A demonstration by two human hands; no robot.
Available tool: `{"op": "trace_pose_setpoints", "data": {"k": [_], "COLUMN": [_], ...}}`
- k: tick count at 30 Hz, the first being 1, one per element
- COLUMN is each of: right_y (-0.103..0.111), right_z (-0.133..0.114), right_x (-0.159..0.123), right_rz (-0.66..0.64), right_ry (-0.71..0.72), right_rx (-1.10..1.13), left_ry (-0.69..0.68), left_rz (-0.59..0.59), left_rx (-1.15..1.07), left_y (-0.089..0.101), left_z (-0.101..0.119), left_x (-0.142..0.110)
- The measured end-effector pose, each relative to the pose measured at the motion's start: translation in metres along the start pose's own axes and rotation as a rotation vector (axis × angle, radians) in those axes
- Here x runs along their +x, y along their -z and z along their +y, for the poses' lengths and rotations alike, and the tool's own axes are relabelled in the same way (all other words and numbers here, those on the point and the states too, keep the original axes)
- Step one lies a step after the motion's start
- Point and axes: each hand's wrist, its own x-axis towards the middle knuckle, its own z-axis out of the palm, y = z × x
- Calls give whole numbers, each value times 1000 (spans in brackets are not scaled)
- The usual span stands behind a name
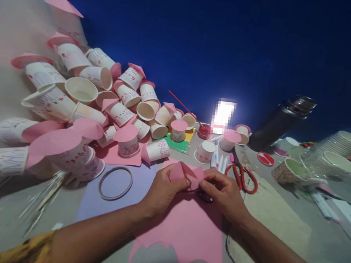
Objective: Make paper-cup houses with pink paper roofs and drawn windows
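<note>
In front of me my left hand (pixel 162 191) is closed on a small piece of pink paper (pixel 186 174), thumb on top and fingers behind. The paper is bent, with a raised fold. My right hand (pixel 223 192) pinches its right edge between thumb and fingers. Part of a dark object (pixel 205 197) shows under the right hand; I cannot make out what it is. Below both hands lies a larger pink sheet (pixel 194 230), with rounded pieces cut from its near edge. Red-handled scissors (pixel 238 172) lie just beyond the right hand.
Many paper cups (pixel 122 113) with pink paper tops are heaped at the left. A grey ring (pixel 100 184) rests on a purple sheet (pixel 144 183). White markers (pixel 220 164) lie ahead. A dark flask (pixel 273 121) and stacked cups (pixel 335 149) stand at the right.
</note>
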Motion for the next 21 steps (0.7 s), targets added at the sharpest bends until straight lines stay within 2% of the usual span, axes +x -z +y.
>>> {"op": "trace_pose_setpoints", "data": {"k": [2, 4, 7, 10, 16, 21], "right_y": [4, 8, 12, 13, 15, 15], "right_z": [2, 4, 6, 5, 4, -2], "right_x": [1, 2, 2, 3, 3, -1], "right_rz": [1, -20, -49, -41, -46, -53], "right_ry": [-24, -64, -84, -96, -5, 73], "right_rx": [22, 37, 21, 46, -112, -273], "left_ry": [29, 0, -74, -83, -103, -58], "left_rz": [-57, -27, 51, 11, -90, -72], "left_rx": [-53, -60, 86, 245, 452, 484], "left_y": [0, 3, 9, 14, 16, 15], "left_z": [4, 11, 21, 22, 18, 19], "left_x": [1, 4, 11, 15, 17, 18]}}
